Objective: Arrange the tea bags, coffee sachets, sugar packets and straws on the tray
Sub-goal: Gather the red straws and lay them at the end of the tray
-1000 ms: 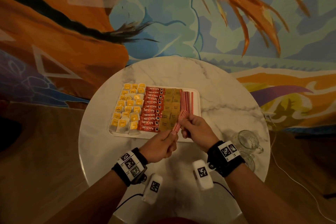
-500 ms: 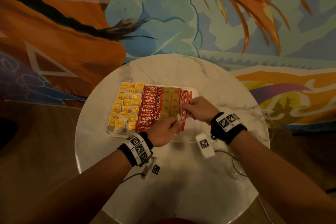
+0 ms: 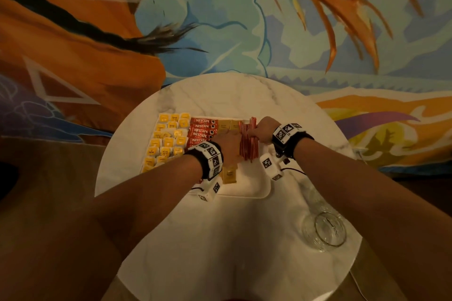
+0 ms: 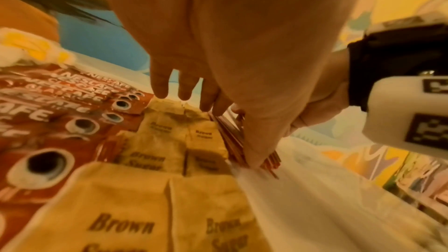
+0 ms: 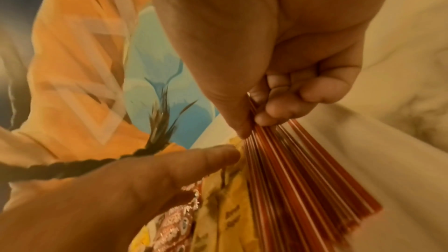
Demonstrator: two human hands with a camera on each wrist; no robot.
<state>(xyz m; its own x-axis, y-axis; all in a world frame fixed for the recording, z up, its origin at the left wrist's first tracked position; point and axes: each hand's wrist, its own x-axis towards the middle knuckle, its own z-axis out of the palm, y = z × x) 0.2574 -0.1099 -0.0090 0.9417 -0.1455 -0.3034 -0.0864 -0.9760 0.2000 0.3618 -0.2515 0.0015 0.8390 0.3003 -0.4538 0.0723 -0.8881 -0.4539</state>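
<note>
A white tray holds yellow tea bags on its left. Beside them lie red coffee sachets, then brown sugar packets. Red-and-white straws lie in a bundle along the right of the packets. My right hand pinches the far end of the straws between thumb and curled fingers. My left hand lies over the sugar packets with straight fingers, its thumb against the left side of the straws.
The tray sits on a round marble table in front of a painted wall. An empty glass mug stands at the table's near right. A cable runs off the table's right edge.
Both hands moved forward over the tray. The straw bundle, held up in both hands before, now lies on the tray right of the sugar packets, and my left hand has opened.
</note>
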